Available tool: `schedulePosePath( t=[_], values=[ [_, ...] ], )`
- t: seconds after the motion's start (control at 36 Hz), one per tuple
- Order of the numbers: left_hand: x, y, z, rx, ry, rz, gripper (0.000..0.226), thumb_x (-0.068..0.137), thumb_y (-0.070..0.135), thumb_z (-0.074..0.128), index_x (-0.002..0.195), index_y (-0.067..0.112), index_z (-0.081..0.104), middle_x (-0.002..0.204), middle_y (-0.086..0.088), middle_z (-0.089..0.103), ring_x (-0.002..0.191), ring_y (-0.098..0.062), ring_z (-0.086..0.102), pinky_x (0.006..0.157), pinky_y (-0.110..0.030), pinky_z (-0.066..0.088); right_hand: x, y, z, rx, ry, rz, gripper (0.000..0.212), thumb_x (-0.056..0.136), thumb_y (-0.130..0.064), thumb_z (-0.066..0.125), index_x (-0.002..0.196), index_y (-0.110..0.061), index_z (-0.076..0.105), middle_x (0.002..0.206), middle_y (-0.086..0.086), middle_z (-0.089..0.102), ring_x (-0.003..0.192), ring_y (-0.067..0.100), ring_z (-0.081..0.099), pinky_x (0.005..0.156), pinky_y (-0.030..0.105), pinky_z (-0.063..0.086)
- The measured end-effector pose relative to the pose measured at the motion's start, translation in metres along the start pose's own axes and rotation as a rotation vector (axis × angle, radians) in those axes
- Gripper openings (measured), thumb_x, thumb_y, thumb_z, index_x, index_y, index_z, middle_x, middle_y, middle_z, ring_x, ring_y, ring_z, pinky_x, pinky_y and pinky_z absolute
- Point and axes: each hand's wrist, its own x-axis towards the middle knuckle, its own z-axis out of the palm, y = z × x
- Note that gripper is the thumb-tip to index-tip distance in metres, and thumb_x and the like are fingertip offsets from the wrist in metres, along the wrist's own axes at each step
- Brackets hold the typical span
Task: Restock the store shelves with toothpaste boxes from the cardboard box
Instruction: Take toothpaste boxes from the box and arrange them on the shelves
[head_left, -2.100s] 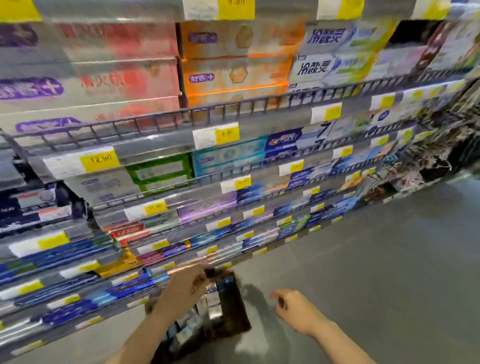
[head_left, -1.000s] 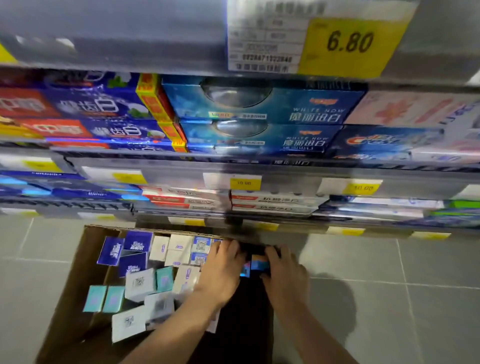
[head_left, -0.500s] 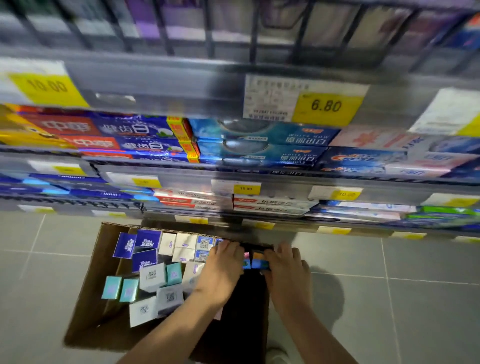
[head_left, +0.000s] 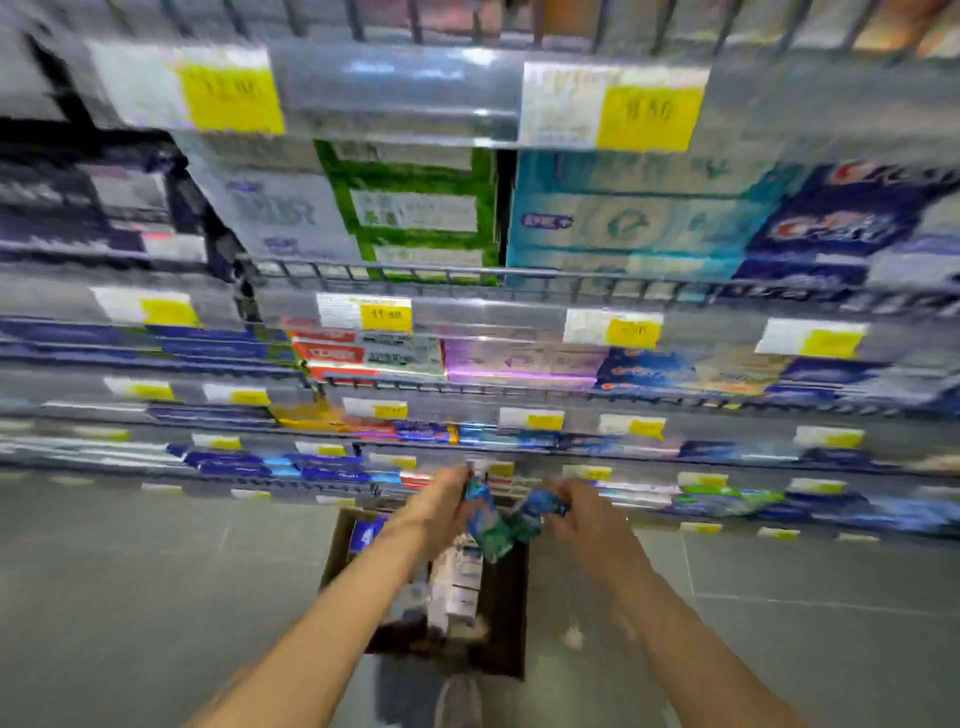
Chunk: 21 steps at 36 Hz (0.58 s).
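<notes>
Both hands are lifting teal toothpaste boxes (head_left: 488, 525) clear of the cardboard box (head_left: 506, 597) at six o'clock: left hand (head_left: 441, 506) gripping one, right hand (head_left: 582, 514) gripping another, heading for shelves (head_left: 519, 452) at twelve.

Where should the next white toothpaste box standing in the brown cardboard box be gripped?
Pinch the upturned end of a white toothpaste box from above: the boxes stand on end, packed together in the brown cardboard box, leaving only their tops exposed.

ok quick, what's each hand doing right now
Left hand: grips the upper end of a blue-green toothpaste box.
Right hand: grips a second blue toothpaste box.
</notes>
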Motion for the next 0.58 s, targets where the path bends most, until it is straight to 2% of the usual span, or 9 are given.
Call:
schedulePosePath(
  t=[0.06,0.11,0.17,0.19,0.28,0.36,0.42,0.5,0.58],
  values=[
    [-0.024,0.001,-0.011,0.036,0.022,0.068,0.049,0.099,0.020,0.043,0.144,0.009,0.028,0.138,-0.013,0.043,0.127,-0.023,0.042,0.088,-0.010,0.029,-0.014,-0.008,-0.012,0.009,0.044,-0.014,0.019,0.087,-0.022,0.062,0.104,-0.016,0.054,0.091,0.001,0.059,0.101,0.028,0.059,0.066,0.025,0.028],
    [-0.042,-0.002,-0.018,0.073,0.035,0.111,0.049,0.101,0.021,0.037,0.147,0.016,0.022,0.133,-0.015,0.045,0.121,-0.026,0.046,0.088,-0.021,0.031,-0.023,-0.011,-0.020,0.018,0.129,0.015,0.017,0.082,-0.018,0.069,0.095,-0.012,0.060,0.080,0.001,0.060,0.089,0.031,0.062,0.063,0.027,0.032],
    [-0.067,-0.001,-0.026,0.124,0.088,0.111,0.047,0.101,0.019,0.034,0.146,0.021,0.022,0.123,-0.020,0.049,0.112,-0.032,0.049,0.087,-0.029,0.034,-0.036,-0.015,-0.027,0.030,0.224,-0.039,0.025,0.074,-0.018,0.078,0.096,-0.011,0.067,0.087,0.012,0.068,0.082,0.033,0.065,0.062,0.029,0.042],
    [-0.079,-0.003,-0.029,0.134,0.120,0.102,0.044,0.101,0.018,0.033,0.145,0.023,0.025,0.121,-0.020,0.049,0.111,-0.034,0.049,0.088,-0.031,0.035,-0.046,-0.021,-0.034,0.103,0.213,-0.023,0.029,0.077,-0.019,0.075,0.104,-0.010,0.066,0.095,0.015,0.068,0.088,0.032,0.065,0.065,0.026,0.040],
    [-0.125,-0.011,-0.037,0.138,0.192,0.059,0.039,0.101,0.020,0.034,0.140,0.019,0.038,0.118,-0.019,0.052,0.111,-0.033,0.048,0.090,-0.030,0.033,-0.080,-0.034,-0.045,0.371,0.095,-0.020,0.047,0.088,-0.016,0.063,0.131,-0.008,0.048,0.116,0.011,0.062,0.109,0.022,0.057,0.071,0.013,0.035],
    [-0.167,-0.017,-0.048,0.088,0.253,0.001,0.037,0.101,0.023,0.034,0.137,0.020,0.043,0.115,-0.019,0.056,0.107,-0.035,0.052,0.089,-0.032,0.039,-0.113,-0.044,-0.052,0.498,0.105,-0.122,0.050,0.090,-0.006,0.058,0.137,-0.014,0.041,0.120,0.004,0.056,0.108,0.011,0.050,0.074,0.001,0.038],
    [-0.203,-0.010,-0.059,0.033,0.304,-0.013,0.036,0.101,0.024,0.034,0.135,0.024,0.045,0.115,-0.018,0.058,0.103,-0.034,0.055,0.087,-0.035,0.045,-0.136,-0.054,-0.062,0.518,0.084,-0.157,0.046,0.093,-0.007,0.054,0.137,-0.014,0.043,0.108,-0.002,0.059,0.095,0.012,0.055,0.078,0.010,0.043],
    [-0.250,-0.002,-0.082,-0.042,0.398,-0.002,0.034,0.101,0.017,0.037,0.132,0.021,0.049,0.118,-0.016,0.059,0.099,-0.033,0.059,0.081,-0.032,0.047,-0.157,-0.076,-0.078,0.578,0.062,-0.156,0.040,0.093,-0.010,0.053,0.132,-0.015,0.048,0.088,0.000,0.062,0.075,0.022,0.059,0.074,0.038,0.051],
    [-0.299,-0.003,-0.110,-0.094,0.448,-0.025,0.033,0.102,0.020,0.033,0.131,0.027,0.048,0.119,-0.009,0.059,0.087,-0.023,0.060,0.075,-0.030,0.050,-0.182,-0.112,-0.095,0.644,0.040,-0.176,0.035,0.095,-0.012,0.051,0.128,-0.023,0.048,0.085,0.006,0.065,0.070,0.022,0.064,0.068,0.036,0.055]
  ],
)
